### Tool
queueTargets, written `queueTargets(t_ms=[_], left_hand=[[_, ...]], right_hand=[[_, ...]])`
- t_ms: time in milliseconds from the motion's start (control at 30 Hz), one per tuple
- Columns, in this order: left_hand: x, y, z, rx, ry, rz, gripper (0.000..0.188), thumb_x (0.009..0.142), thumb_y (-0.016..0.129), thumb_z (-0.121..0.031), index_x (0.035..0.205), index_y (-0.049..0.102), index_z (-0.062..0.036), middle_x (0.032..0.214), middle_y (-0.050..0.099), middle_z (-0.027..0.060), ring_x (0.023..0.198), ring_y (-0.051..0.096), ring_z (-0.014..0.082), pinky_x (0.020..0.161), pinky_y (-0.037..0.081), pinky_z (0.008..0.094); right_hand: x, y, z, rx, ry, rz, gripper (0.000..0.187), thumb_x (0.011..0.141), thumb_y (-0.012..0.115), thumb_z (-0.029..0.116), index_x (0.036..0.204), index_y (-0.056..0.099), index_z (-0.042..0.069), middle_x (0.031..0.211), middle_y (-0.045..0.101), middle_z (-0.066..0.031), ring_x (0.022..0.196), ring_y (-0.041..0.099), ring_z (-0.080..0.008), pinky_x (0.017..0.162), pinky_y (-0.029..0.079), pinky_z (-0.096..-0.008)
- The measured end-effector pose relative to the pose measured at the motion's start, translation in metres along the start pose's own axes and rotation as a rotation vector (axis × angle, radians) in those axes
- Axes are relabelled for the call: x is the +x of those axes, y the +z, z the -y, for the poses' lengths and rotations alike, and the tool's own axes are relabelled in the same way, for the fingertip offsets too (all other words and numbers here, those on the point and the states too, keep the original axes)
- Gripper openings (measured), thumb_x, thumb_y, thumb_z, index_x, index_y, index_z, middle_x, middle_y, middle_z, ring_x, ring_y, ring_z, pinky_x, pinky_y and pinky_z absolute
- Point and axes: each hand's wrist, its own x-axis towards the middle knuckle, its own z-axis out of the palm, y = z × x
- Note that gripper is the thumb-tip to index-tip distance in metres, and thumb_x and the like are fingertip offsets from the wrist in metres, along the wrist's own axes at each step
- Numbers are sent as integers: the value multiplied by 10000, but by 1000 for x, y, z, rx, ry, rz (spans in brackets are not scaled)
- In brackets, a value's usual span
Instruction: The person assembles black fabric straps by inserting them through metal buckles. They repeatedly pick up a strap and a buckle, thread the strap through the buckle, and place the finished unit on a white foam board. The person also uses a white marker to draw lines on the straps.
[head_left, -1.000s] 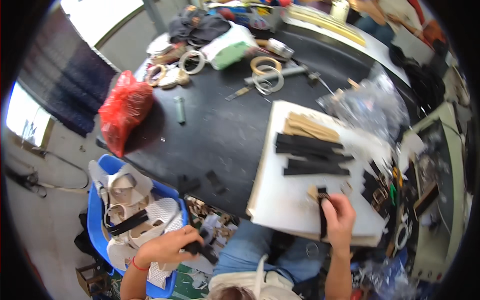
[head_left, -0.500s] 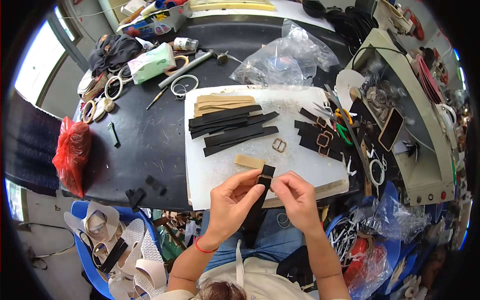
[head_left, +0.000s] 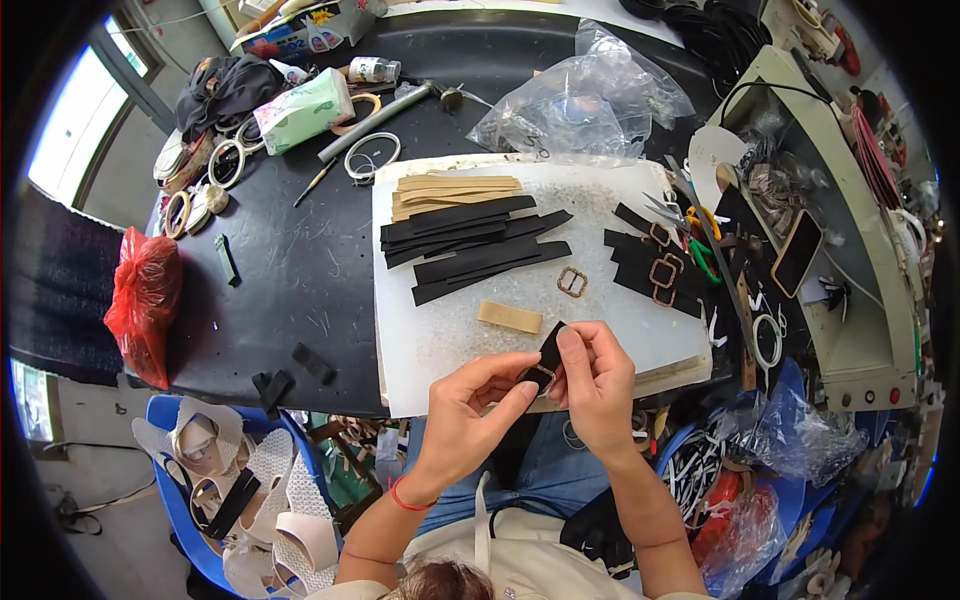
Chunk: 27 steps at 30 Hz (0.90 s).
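Over the near edge of the white board (head_left: 440, 375), my two hands work close together on one black strap. My left hand (head_left: 470, 405) pinches a brown square buckle (head_left: 541, 376) threaded on the strap, thumb on the near side. My right hand (head_left: 596, 385) grips the upper end of the black strap (head_left: 553, 348) between thumb and fingers. Just beyond lies a folded beige strap (head_left: 510, 317). A loose square buckle (head_left: 572, 282) rests farther back. Black strips (head_left: 490, 265) and beige strips (head_left: 455, 190) are stacked behind, and buckled black straps (head_left: 640, 265) lie to the right.
Scissors with orange handles (head_left: 705, 218) and a phone (head_left: 797, 255) lie on the right. A clear plastic bag (head_left: 580, 105) is behind the board. A hammer (head_left: 375, 122) and red bag (head_left: 145, 310) are left. A blue bin (head_left: 180, 500) of white straps stands lower left.
My right hand has risen slightly and now pinches the strap's upper end. The strap has tilted to the right. The whole view has shifted a little.
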Motion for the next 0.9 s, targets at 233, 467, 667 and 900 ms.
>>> queueTargets(t_ms=[233,467,667,900], left_hand=[[5,-24,-13,-361,-224,79,414,904,580,-65,1303,487,-11,1055,641,105,855,637,124,770,528,248],[-3,25,2,-223,125,-122,375,921,552,-77,1275,466,13,1325,482,158,1163,512,207,954,448,349],[9,0,-8,-301,-32,-200,225,907,619,-153,1059,615,12,947,659,71,858,607,117,765,486,240],[7,-12,-18,-313,-116,-50,285,834,695,-61,1093,614,27,921,648,56,880,592,92,757,508,239]], right_hand=[[4,-15,7,214,47,156,135,883,647,91,947,550,23,770,628,-54,624,589,-84,549,476,-215],[-13,27,-3,641,39,-79,207,904,608,72,1036,457,21,870,627,-79,735,626,-121,642,526,-255],[-19,20,-5,260,-96,71,113,899,621,58,979,568,-3,867,614,-12,773,560,-53,691,452,-197],[-16,16,-3,119,-128,64,127,887,640,67,984,628,-15,852,633,-10,740,555,-42,650,450,-193]])
